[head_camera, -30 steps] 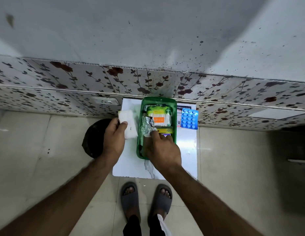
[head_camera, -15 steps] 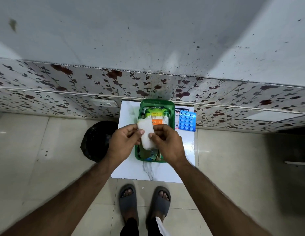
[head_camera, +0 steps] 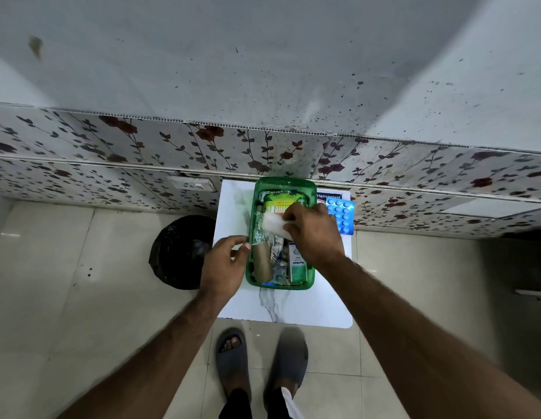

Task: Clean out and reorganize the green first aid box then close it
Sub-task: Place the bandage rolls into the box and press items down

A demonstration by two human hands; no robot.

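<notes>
— Where's the green first aid box [head_camera: 253, 231]?

— Open on the white marble-patterned board [head_camera: 293, 306], against the floral wall panel, packed with a cotton-swab pack [head_camera: 277, 205], foil strips [head_camera: 261, 234] and a small green-and-white carton [head_camera: 297, 266].

— The hands?

— The right hand [head_camera: 316, 234] pinches a white pad [head_camera: 273, 225] over the box's middle. The left hand [head_camera: 225, 267] sits at the box's left wall, fingers curled loosely, gripping nothing.

— Outside it?

— A blue blister pack [head_camera: 342, 216] over a Hansaplast box [head_camera: 329, 196] just right; a black bin [head_camera: 180, 252] left.
</notes>
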